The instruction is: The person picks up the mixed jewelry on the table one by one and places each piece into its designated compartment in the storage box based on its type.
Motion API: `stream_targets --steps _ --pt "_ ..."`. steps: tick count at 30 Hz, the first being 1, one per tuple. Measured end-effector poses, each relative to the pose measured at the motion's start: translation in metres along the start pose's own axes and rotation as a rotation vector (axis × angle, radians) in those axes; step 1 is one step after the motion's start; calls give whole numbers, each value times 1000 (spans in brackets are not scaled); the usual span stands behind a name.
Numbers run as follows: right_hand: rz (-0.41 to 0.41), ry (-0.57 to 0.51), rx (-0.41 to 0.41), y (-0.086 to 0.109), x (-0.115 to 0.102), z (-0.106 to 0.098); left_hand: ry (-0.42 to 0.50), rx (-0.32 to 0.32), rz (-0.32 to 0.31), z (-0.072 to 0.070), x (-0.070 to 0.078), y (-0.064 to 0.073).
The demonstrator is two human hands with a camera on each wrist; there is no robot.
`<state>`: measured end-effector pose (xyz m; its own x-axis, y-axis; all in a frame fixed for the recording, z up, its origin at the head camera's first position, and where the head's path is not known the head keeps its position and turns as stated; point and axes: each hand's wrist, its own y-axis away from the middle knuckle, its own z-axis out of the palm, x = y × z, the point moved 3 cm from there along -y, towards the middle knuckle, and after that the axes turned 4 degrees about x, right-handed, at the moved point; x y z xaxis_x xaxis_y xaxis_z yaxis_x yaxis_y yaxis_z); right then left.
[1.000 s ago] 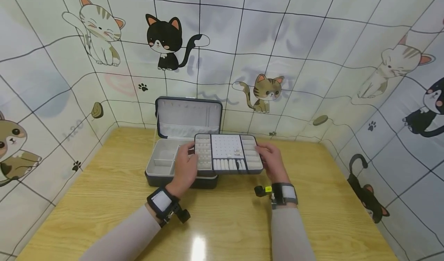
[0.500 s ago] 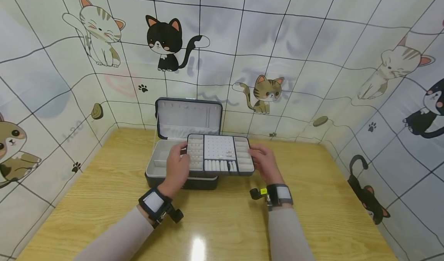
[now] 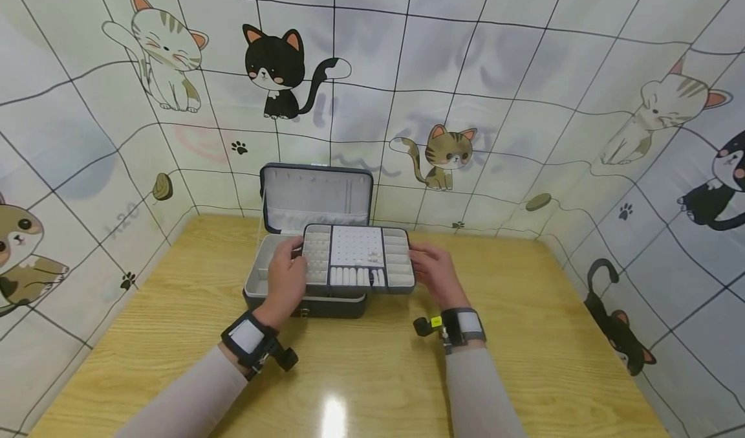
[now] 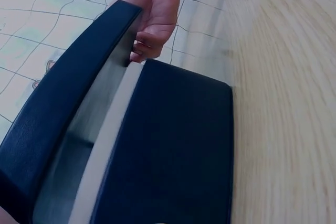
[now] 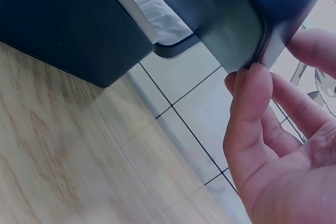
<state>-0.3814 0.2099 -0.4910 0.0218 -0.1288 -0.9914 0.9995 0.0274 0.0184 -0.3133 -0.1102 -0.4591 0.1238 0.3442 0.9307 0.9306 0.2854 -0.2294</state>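
A dark-edged jewelry tray (image 3: 356, 247) with white compartments hangs tilted over the front and right of the open jewelry box (image 3: 334, 307). My left hand (image 3: 285, 284) holds its left end, thumb over the rim. At the right end, my right hand (image 3: 438, 275) grips the edge. The right wrist view shows thumb and fingers pinching the corner of the tray (image 5: 247, 19). Small pale pieces (image 3: 374, 257) sit on the dotted pad above a row of white ring rolls (image 3: 349, 276). In the left wrist view a gap separates the tray (image 4: 68, 103) from the box (image 4: 178, 145).
The lid (image 3: 317, 195) stands raised at the back, near the cat-printed wall cloth (image 3: 512, 134). Part of the box's pale interior (image 3: 256, 281) shows at the left. The wooden table (image 3: 372, 373) extends in front and to both sides.
Both hands have carried the tray leftward, so that it overlaps more of the box. The box and its raised lid have stayed in place.
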Motion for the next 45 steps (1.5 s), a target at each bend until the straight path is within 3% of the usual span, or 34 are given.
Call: stream_targets --steps 9,22,30,38,45 --pt "9 22 -8 1 3 11 -9 27 -10 -9 -4 -4" --pt "-7 -2 -40 6 4 23 25 17 -26 -18 -12 -11" --pt "-8 -17 -68 4 9 33 -5 68 -36 -27 -10 -12" --pt "-13 -4 -87 6 10 40 -12 77 -61 -32 -14 -13" --pt "-19 -9 -104 8 10 43 -10 92 -45 -36 -17 -13"
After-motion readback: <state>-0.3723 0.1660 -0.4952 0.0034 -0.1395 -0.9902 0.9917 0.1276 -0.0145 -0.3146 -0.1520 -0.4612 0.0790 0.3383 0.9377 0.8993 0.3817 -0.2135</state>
